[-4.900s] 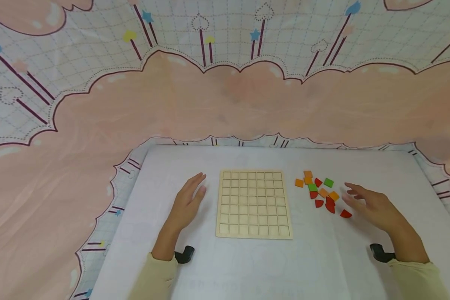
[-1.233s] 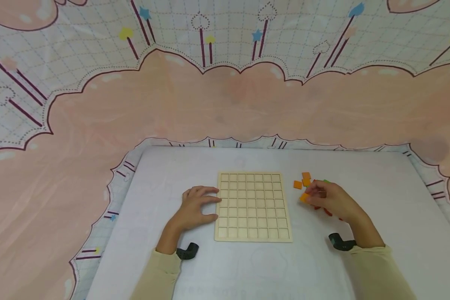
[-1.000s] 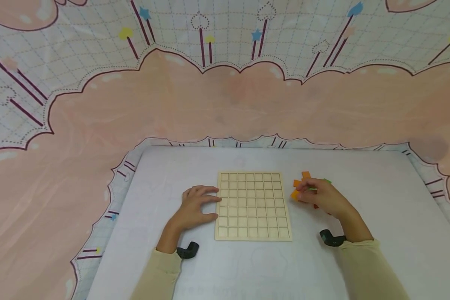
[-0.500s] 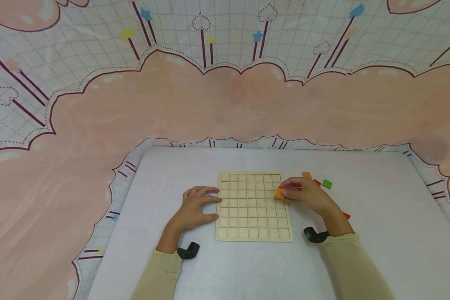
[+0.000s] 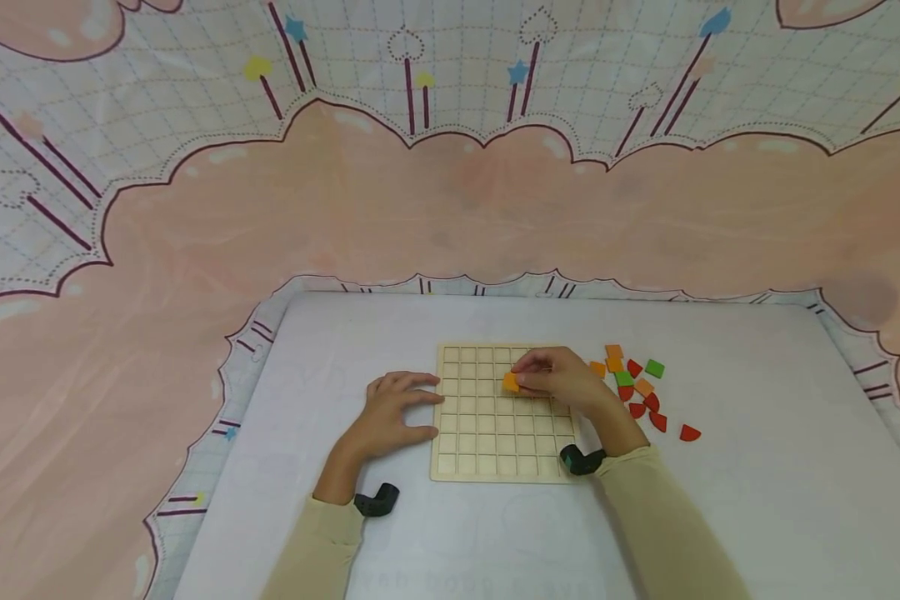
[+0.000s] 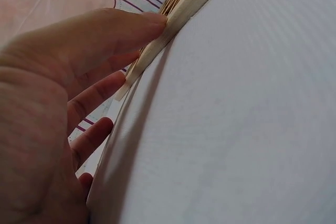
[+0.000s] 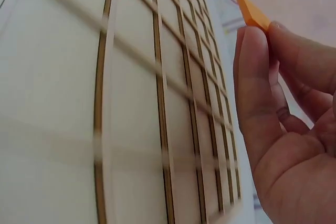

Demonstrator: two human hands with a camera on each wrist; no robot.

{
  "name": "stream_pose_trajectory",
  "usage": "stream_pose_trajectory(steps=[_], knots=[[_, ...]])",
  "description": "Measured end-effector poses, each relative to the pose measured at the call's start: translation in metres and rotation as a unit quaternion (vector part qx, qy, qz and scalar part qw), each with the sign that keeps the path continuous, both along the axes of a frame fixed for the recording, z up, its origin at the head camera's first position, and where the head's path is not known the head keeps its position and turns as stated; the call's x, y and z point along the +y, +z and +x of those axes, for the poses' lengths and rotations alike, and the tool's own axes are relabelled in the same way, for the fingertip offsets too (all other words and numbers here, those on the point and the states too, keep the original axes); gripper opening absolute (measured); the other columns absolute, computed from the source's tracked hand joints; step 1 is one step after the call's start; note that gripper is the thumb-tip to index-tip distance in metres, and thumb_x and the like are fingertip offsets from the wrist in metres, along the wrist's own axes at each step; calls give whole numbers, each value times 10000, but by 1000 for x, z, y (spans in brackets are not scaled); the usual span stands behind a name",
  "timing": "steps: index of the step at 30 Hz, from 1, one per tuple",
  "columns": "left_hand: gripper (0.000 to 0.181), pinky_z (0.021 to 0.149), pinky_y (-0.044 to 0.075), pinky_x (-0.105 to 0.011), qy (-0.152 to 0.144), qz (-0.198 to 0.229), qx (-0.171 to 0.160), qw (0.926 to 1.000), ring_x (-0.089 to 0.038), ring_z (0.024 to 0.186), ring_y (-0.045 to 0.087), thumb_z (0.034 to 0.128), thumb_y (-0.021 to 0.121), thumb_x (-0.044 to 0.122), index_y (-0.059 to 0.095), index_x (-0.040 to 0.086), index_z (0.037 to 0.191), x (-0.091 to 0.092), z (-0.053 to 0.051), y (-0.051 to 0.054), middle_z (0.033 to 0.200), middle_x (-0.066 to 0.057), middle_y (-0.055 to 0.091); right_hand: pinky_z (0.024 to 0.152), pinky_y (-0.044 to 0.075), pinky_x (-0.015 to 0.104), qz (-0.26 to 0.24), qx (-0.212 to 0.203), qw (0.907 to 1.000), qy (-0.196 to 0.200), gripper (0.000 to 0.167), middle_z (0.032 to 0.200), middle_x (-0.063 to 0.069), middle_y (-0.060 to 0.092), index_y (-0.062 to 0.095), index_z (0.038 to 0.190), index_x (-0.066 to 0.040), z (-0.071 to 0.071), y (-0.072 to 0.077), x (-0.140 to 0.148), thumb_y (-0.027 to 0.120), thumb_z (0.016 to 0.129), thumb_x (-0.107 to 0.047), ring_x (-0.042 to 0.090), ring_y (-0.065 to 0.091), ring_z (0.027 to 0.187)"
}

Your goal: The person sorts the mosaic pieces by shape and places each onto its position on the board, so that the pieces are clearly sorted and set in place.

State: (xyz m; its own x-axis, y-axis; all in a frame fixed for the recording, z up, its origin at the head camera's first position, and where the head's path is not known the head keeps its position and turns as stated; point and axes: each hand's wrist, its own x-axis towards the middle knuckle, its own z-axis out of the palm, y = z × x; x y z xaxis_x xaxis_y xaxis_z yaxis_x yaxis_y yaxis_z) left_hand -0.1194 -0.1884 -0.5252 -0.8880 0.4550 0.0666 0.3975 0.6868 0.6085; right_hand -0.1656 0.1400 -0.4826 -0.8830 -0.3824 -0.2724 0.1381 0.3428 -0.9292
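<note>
A pale wooden board [image 5: 467, 467] divided into square cells lies on the white table. In the head view my right hand [image 5: 566, 381] is over its upper middle and pinches an orange square tile [image 5: 511, 382] between thumb and fingertips. The right wrist view shows that orange tile [image 7: 253, 14] held above the grid [image 7: 131, 114]. My left hand [image 5: 385, 421] rests at the board's left edge, fingers spread, with thumb and fingertips touching it. The left wrist view has the thumb of my left hand [image 6: 89, 61] against the board's side [image 6: 157, 45].
Right of the board lie several loose pieces: orange squares [image 5: 613, 352], green squares [image 5: 654, 367] and red quarter-circle pieces [image 5: 690, 432]. Some sit close behind my right forearm. A patterned cloth [image 5: 450, 208] in pink and white surrounds the white tabletop [image 5: 780, 500].
My right hand has picked up an orange tile from the loose pieces and carried it left over the board. My left hand has moved right to the board's edge and stays there.
</note>
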Motion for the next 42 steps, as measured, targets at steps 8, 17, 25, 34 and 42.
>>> stream_pose_trajectory(steps=[8,17,25,34,42], knots=[[477,1163,167,-582,20,-68,-114,9999,-248,1416,387,787,839,395,745,257,1234,0,-2,-1,1478,73,562,754,625,288,-139,-144,9998,68,147,956,94,702,742,1055,-34,-9,-6,-41,743,930,-110,178,697,786],[450,1171,154,-589,-1,-33,-135,9999,-246,1423,394,796,837,387,752,251,1217,-1,-3,-2,1476,78,566,598,538,253,-93,-241,9996,61,146,872,45,719,767,1018,-83,-17,-12,-77,786,895,-160,164,640,685],[432,1178,150,-593,-9,-21,-145,9999,-242,1421,404,799,837,384,758,253,1203,-2,-4,-3,1474,78,568,569,507,233,-24,-618,9980,-141,127,845,35,711,782,997,-101,-24,-20,-87,799,880,-147,140,606,632],[416,1171,156,-586,33,24,-148,9999,-225,1406,407,789,841,361,765,254,1184,-2,-4,-4,1468,80,572,538,477,213,98,-522,9986,-68,119,773,-2,696,789,962,-77,-25,-21,-91,820,853,-116,97,535,546],[424,1164,170,-596,21,28,-130,9999,-245,1412,415,787,849,381,767,254,1183,-2,-5,-3,1464,67,580,562,492,213,339,-370,9987,2,100,828,0,729,801,961,-113,-26,-20,-91,811,869,-151,98,556,595]])
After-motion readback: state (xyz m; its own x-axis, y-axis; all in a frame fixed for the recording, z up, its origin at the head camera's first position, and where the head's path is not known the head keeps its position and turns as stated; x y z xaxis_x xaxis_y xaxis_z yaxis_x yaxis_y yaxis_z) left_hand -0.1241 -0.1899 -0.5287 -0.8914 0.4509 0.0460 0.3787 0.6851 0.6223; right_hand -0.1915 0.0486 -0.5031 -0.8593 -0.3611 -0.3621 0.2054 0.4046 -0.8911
